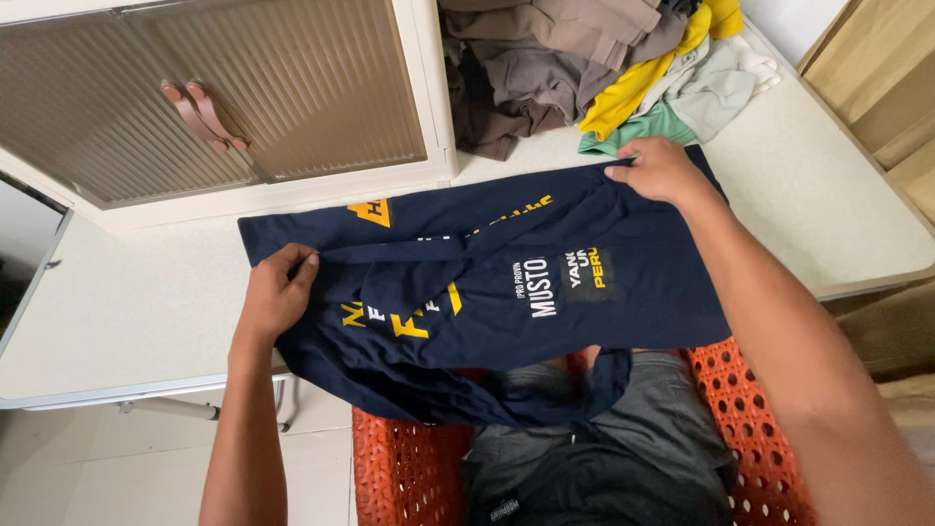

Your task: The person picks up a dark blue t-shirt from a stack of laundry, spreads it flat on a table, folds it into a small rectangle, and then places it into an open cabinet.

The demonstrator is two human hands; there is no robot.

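A dark navy T-shirt (506,292) with yellow and white print lies spread across the white table (136,312), its lower part hanging over the near edge. My left hand (276,292) pinches a folded edge of the shirt at its left side. At the shirt's far right corner, my right hand (660,170) grips the fabric. Both hands rest on the cloth, roughly a shirt's width apart.
A heap of clothes (584,68) in brown, grey, yellow and pale green sits at the table's back. A white cabinet (224,97) with ribbed doors and pink handles stands at the back left. An orange perforated basket (409,468) is below me. Wooden boards (877,78) lean at the right.
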